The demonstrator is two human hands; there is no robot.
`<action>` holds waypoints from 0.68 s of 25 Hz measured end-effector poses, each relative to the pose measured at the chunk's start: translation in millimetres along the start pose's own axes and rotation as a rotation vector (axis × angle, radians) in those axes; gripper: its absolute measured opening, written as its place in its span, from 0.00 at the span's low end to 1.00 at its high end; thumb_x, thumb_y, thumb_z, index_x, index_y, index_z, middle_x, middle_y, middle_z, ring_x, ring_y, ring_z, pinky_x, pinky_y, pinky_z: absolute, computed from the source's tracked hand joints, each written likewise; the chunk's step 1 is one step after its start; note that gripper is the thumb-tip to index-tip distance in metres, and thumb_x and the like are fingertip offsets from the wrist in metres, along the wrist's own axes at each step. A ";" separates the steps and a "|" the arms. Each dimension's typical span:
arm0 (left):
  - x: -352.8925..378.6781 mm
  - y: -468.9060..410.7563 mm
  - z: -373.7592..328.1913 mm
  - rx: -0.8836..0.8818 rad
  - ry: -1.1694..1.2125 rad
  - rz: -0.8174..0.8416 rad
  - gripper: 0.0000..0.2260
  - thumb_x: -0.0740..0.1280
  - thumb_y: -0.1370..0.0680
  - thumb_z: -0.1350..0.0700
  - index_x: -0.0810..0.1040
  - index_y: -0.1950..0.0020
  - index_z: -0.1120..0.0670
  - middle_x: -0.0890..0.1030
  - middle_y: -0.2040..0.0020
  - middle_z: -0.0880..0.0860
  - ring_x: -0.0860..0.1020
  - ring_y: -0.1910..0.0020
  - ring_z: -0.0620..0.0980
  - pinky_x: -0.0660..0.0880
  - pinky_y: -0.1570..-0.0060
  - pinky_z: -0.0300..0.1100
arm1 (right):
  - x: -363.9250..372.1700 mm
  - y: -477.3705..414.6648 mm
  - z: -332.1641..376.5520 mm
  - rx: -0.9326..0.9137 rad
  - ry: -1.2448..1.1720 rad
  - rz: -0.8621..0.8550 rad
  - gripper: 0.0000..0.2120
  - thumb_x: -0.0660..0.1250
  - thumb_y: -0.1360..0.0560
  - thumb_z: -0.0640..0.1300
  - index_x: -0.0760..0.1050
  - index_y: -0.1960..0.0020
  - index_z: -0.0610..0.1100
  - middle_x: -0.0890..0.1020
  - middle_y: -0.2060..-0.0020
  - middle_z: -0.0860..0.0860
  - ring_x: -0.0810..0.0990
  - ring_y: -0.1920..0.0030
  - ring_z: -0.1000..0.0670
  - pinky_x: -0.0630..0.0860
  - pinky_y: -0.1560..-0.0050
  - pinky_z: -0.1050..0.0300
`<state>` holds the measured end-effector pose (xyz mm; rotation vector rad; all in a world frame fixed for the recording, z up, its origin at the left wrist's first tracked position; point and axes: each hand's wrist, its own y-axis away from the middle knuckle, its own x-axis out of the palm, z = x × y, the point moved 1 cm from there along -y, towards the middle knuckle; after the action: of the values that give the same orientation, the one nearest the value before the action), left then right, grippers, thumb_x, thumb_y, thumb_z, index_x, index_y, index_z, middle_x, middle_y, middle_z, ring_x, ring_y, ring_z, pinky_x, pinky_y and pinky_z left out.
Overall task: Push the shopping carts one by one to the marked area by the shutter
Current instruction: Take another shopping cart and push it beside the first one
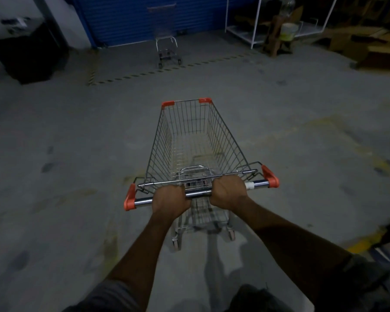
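An empty wire shopping cart point(190, 140) with orange corner caps stands straight ahead of me on the concrete floor. My left hand point(170, 200) and my right hand point(229, 191) both grip its metal handle bar point(198, 192), close together near the middle. Farther off, a second cart point(167, 45) stands in front of the blue shutter point(155, 16), inside an area outlined by striped floor tape point(144, 74).
A dark bin or cabinet point(29, 57) stands at the far left. White metal shelving point(257, 25), a wooden stool with a bucket point(284, 32) and stacked cardboard point(369, 46) fill the far right. Yellow floor paint point(365, 243) marks the near right.
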<state>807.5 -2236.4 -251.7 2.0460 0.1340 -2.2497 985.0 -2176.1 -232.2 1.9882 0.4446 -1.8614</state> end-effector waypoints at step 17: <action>1.8 -468.6 85.4 -0.046 0.007 0.033 0.19 0.63 0.29 0.41 0.84 0.50 0.52 0.86 0.52 0.53 0.84 0.52 0.55 0.78 0.52 0.44 | -22.5 -469.5 -91.1 -0.103 -0.037 -0.054 0.11 0.67 0.30 0.50 0.82 0.53 0.44 0.86 0.55 0.47 0.85 0.53 0.42 0.77 0.52 0.54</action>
<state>661.6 -1783.1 -245.7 2.0189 0.1502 -2.1992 840.1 -1719.8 -232.9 1.8888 0.5771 -1.8648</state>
